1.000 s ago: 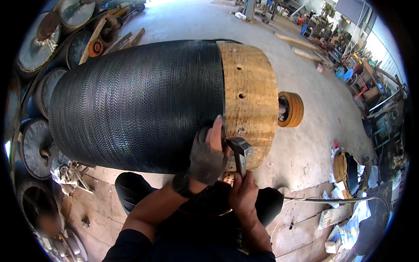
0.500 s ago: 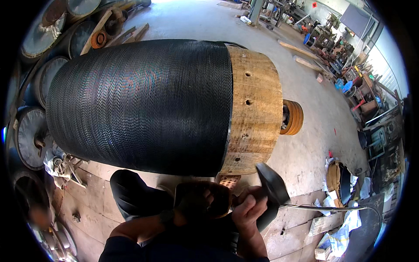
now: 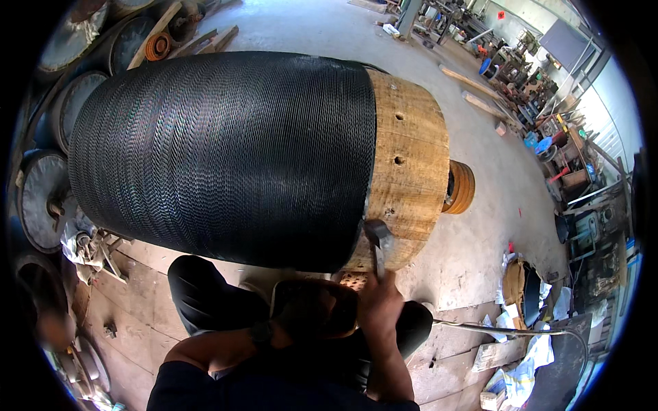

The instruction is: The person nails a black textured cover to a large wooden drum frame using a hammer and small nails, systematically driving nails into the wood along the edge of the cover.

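Note:
A large drum lies across in front of me, its body wrapped in black ribbed covering (image 3: 226, 157) and its right end banded with wood (image 3: 411, 171) that has several holes. My right hand (image 3: 381, 301) is closed round the handle of a hammer (image 3: 379, 238), whose head is over the lower part of the wooden band; I cannot tell whether it touches. My left hand (image 3: 307, 312) is dark, in shadow, at an open dark container (image 3: 347, 330) between my knees. Its fingers, and anything in them, do not show clearly.
A grooved rusty pulley (image 3: 462, 187) sticks out from the drum's right end. Under the band is a perforated brownish piece (image 3: 354, 279). Several rollers (image 3: 46, 198) are stacked at the left. A cable (image 3: 493, 330) crosses the floor at the right, by scraps and a board (image 3: 497, 356).
My right hand has moved up and slightly left with the hammer, swinging its head onto or over the wooden band. The view has shifted slightly. My left hand stays at the container.

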`<state>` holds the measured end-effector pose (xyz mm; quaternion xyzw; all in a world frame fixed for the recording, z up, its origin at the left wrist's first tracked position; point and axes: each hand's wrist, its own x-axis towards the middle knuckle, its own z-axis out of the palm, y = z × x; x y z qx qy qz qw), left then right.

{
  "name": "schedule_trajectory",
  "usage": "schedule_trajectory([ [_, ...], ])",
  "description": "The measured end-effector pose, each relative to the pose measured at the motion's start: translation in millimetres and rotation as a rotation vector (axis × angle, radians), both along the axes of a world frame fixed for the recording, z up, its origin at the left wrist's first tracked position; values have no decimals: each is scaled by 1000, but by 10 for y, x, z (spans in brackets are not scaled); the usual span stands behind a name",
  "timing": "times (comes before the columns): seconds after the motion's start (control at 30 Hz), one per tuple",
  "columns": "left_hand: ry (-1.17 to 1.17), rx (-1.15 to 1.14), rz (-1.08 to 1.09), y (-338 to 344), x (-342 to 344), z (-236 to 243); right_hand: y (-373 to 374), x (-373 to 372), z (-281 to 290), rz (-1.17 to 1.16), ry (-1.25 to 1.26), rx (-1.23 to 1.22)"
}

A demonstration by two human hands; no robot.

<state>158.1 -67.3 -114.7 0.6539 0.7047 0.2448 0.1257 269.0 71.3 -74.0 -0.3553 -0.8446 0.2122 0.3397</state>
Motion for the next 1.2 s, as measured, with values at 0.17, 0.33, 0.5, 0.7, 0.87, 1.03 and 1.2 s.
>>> schedule_trajectory([
  [0.17,-23,411,164,150,-230,152,-196,169,82,9,203,-197],
  [0.33,142,676,163,397,-741,416,-34,43,-26,-25,-28,-85],
  [0.5,389,900,171,677,-1245,635,-125,230,-183,-15,3,-237],
  [0.7,557,871,269,776,-1395,781,40,57,-16,67,-8,482],
  [0.87,601,876,289,826,-1398,797,-121,144,-170,-1,96,-207],
  [1.03,603,834,294,779,-1375,772,-126,86,-153,2,271,-124],
  [1.2,577,861,299,825,-1392,835,-9,86,-209,-49,33,-268],
])
